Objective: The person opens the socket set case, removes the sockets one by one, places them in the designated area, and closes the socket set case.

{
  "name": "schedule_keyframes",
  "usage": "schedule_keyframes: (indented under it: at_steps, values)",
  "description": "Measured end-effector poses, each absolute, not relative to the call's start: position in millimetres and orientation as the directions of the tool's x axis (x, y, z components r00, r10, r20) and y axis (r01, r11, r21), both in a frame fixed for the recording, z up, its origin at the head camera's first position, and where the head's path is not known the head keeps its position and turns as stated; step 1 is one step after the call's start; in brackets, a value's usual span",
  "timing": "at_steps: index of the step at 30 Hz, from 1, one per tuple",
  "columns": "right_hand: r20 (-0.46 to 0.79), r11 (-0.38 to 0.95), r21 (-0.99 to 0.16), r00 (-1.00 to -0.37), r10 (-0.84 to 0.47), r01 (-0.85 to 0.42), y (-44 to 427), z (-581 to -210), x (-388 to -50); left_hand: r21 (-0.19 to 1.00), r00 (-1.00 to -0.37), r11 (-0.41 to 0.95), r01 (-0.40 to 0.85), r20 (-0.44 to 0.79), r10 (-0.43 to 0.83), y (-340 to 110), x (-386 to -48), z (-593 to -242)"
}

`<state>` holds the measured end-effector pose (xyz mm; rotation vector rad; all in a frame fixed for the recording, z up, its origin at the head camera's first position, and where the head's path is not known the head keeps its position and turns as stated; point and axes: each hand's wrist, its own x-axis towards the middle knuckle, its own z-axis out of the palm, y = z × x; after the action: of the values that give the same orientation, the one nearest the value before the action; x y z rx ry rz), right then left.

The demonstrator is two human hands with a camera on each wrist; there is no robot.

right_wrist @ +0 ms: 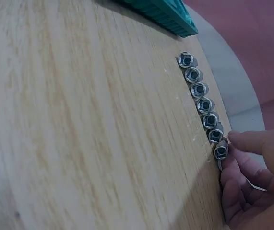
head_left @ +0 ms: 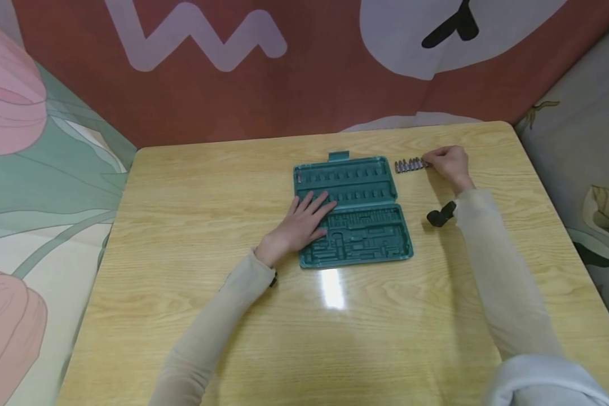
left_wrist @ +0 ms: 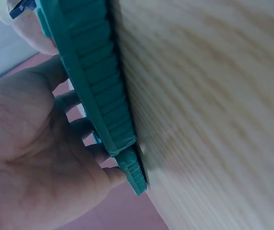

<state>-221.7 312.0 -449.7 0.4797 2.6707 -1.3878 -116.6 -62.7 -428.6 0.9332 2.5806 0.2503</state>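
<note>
An open green plastic tool case lies flat, its moulded slots facing up. My left hand rests on its left side near the hinge, fingers spread; in the left wrist view the palm is beside the case's ribbed side wall. One small metal socket sits in the upper left slot. To the right of the case stands a row of several metal sockets, square holes facing up. At the row's right end, my right hand pinches the last socket between thumb and finger.
The case's latch tab points toward the table's back edge. A wood-grain table carries everything, with a red patterned cloth behind it. A black wrist-worn device hangs below the right sleeve.
</note>
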Motion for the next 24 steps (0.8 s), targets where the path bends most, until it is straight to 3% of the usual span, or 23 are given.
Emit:
schedule_keyframes:
  at_steps: [11, 24]
  values:
    - [-0.205, 0.543, -0.778, -0.945, 0.256, 0.316, 312, -453, -219, 0.285, -0.704, 0.755, 0.591, -0.274, 0.655, -65, -115, -429]
    - [-0.194, 0.432, -0.852, -0.944, 0.266, 0.297, 313, -450, -207, 0.278, -0.707, 0.758, 0.590, -0.276, 0.651, -65, -116, -432]
